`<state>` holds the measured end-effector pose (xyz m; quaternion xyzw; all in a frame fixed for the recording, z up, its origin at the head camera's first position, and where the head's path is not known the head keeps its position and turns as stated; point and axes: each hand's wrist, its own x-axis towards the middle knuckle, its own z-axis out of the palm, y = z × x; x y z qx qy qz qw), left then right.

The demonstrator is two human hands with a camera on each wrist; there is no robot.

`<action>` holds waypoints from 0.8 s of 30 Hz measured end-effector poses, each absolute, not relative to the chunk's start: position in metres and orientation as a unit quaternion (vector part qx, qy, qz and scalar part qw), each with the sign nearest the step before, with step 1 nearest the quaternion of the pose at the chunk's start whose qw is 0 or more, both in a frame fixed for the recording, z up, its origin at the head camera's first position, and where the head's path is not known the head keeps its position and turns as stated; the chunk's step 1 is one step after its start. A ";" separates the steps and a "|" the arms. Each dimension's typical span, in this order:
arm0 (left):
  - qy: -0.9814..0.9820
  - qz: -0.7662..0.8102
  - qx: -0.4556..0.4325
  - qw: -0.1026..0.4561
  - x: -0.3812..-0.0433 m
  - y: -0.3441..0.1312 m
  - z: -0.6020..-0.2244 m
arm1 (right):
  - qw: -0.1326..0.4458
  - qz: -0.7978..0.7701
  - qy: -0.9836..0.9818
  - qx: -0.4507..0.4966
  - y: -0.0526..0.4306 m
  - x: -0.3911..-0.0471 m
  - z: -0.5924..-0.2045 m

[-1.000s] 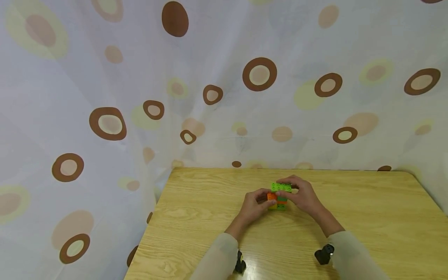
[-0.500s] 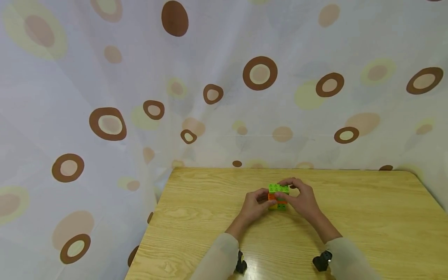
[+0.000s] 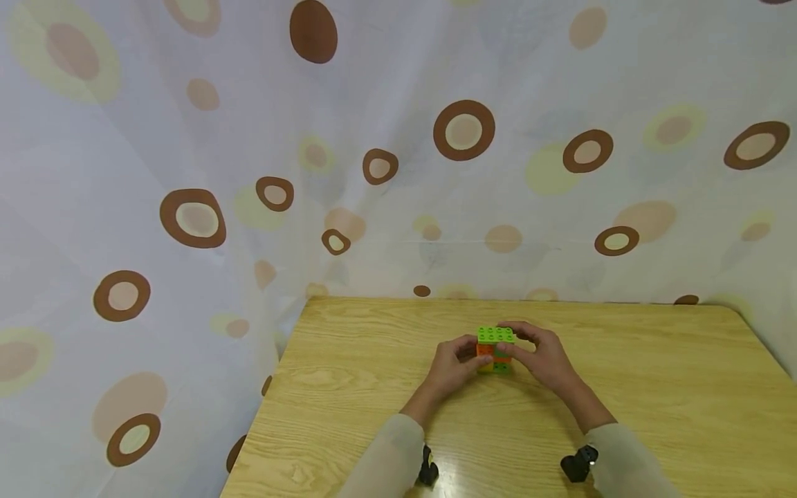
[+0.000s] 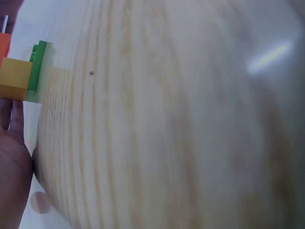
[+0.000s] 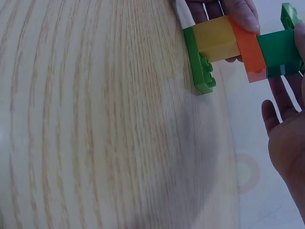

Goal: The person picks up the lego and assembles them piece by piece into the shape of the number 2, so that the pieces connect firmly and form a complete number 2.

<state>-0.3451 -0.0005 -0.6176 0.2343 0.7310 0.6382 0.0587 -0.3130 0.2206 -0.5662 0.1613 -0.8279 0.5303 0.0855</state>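
A small tower of toy building bricks stands on the wooden table. A light green brick with studs lies across its top. Below come a dark green brick, an orange brick, a yellow brick and a green base brick. My left hand grips the tower from the left, thumb in front and fingers behind. From the right, my right hand holds the top brick's right end between thumb and fingers. Its thumb partly covers the dark green brick in the head view.
The wooden table reaches back to a patterned curtain with brown and beige spots. Dark wrist cameras show at both sleeves, one on the left and one on the right.
My right hand has brought the light green brick slightly left and down onto the tower, then shifted a little right and lower. The left hand has stayed in place around the tower.
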 end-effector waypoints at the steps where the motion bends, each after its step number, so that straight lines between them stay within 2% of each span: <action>1: 0.730 0.638 0.236 0.059 -0.345 0.000 -0.618 | 0.081 0.534 -0.826 0.160 0.221 -0.313 -0.566; 15: 0.731 0.638 0.236 0.053 -0.345 -0.001 -0.617 | 0.027 0.613 -0.766 0.192 0.222 -0.316 -0.571; 24: 0.735 0.635 0.232 0.048 -0.344 -0.001 -0.620 | 0.018 0.624 -0.753 0.208 0.223 -0.318 -0.580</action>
